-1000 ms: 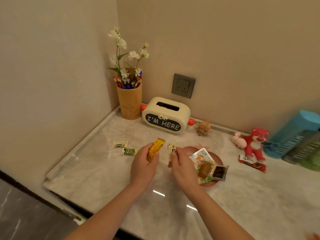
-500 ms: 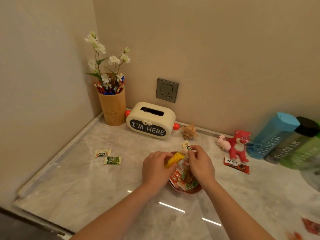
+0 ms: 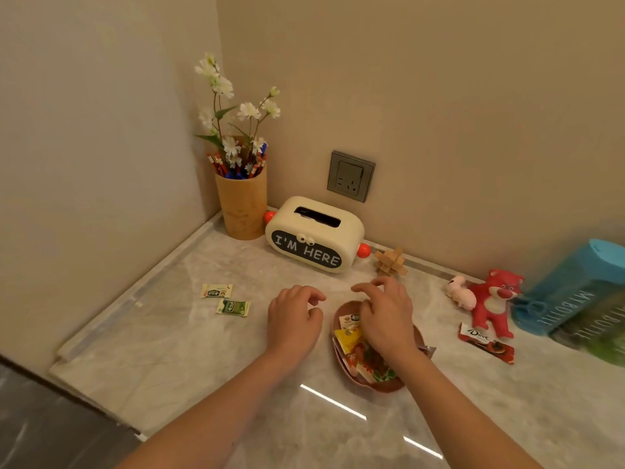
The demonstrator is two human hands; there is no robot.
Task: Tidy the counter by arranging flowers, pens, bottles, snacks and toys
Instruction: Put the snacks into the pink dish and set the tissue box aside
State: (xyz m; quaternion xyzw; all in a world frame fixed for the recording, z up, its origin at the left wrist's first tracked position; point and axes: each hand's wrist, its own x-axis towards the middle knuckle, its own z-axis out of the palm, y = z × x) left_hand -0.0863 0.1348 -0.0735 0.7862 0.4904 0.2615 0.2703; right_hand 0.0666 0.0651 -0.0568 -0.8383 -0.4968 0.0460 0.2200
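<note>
Marble counter [image 3: 176,350] sitting in beige wall corner, ceiling light reflecting. Left hand [image 3: 294,319] hovering, fingers loosely curled, gripping nothing. Right hand [image 3: 385,316] hovering over pink dish [image 3: 378,385] holding snacks [image 3: 348,338], fingers relaxed, empty. Two candies [image 3: 225,299] lying left.

Bare counter [image 3: 176,336] left of two candies [image 3: 225,298]; snack plate [image 3: 378,384], toys [image 3: 492,301], bottles [image 3: 575,286] crowd right.
</note>
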